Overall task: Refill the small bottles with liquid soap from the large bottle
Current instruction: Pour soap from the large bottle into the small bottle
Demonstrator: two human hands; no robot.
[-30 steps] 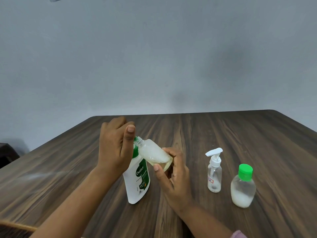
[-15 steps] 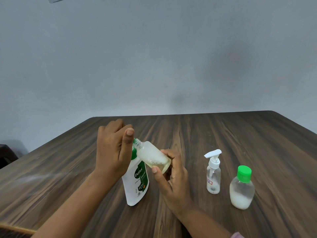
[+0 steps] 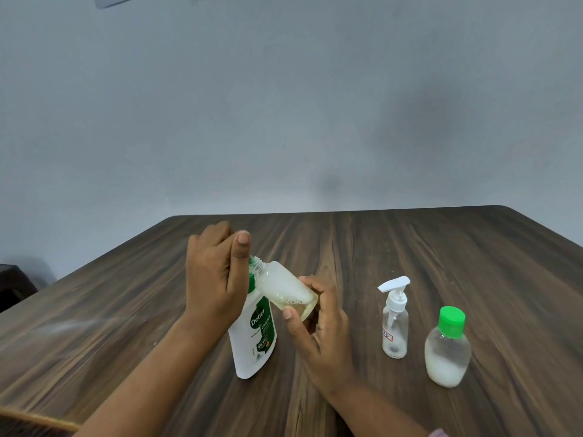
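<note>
The large white soap bottle (image 3: 254, 337) with a green label stands on the wooden table (image 3: 441, 253). My left hand (image 3: 214, 275) is wrapped over its top, hiding the cap. My right hand (image 3: 318, 323) holds a small uncapped clear bottle (image 3: 284, 290), tilted with its open neck up and left against the large bottle's top. Foamy pale soap lies in its lower part. To the right stand a small clear pump bottle (image 3: 394, 323) and a small bottle with a green cap (image 3: 448, 351), partly filled with whitish soap.
A dark object (image 3: 14, 287) sits beyond the table's left edge. A grey wall rises behind the table's far edge. A pale smear (image 3: 69, 326) marks the table on the left.
Both hands and the two bottles they hold have stayed almost in place. The small bottle's tilt has changed only slightly.
</note>
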